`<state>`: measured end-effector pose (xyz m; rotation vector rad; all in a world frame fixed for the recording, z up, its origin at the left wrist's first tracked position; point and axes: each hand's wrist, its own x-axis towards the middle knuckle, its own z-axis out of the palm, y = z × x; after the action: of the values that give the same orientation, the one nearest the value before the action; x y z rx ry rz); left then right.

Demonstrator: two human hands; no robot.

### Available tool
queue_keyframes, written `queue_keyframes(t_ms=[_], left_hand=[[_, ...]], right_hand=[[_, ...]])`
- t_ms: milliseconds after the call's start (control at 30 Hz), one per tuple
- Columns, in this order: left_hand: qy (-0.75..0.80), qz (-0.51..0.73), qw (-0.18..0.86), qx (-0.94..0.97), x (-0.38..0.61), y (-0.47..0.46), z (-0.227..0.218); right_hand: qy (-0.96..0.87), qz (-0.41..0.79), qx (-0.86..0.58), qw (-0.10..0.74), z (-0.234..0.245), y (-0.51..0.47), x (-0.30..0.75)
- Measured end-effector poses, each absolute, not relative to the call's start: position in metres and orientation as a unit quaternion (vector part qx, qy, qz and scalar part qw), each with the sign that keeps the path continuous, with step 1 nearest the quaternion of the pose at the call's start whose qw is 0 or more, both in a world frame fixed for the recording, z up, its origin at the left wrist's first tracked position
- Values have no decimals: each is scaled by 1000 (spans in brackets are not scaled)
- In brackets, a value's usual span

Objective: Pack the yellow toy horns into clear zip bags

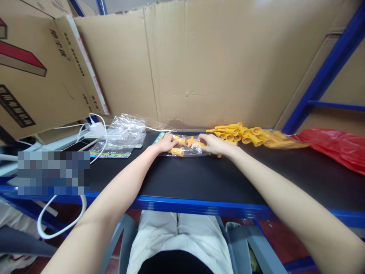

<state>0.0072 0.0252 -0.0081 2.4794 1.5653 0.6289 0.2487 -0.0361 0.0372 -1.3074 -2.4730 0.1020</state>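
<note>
A clear plastic bag (185, 150) with several yellow plastic toy pieces inside lies on the black tabletop (199, 179) near the far edge. My left hand (165, 143) rests on the bag's left end, fingers curled down onto it. My right hand (212, 144) grips the bag's right end, fingers closed over the yellow pieces. A loose pile of yellow toy pieces (245, 135) lies just right of my right hand.
A stack of empty clear bags (122, 135) with colourful header cards lies at the left. A white charger and cable (95, 129) sit beyond it. A red plastic bag (336, 146) lies at the right. Cardboard (199, 64) walls the back. Blue shelf frame (325, 72) at right.
</note>
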Motion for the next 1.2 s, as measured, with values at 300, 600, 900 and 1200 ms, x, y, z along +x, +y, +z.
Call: queue_keyframes(t_ms=[300, 600, 900, 1200], left_hand=[[513, 195, 57, 834, 11, 24, -9], [511, 208, 72, 831, 10, 24, -11], [516, 195, 65, 831, 12, 24, -9], [525, 200, 67, 825, 14, 23, -6]], right_hand=[[-891, 60, -401, 205, 27, -29, 242], [-858, 52, -505, 86, 43, -36, 254], [-852, 207, -446, 178, 45, -35, 260], [-831, 210, -463, 225, 29, -31, 249]])
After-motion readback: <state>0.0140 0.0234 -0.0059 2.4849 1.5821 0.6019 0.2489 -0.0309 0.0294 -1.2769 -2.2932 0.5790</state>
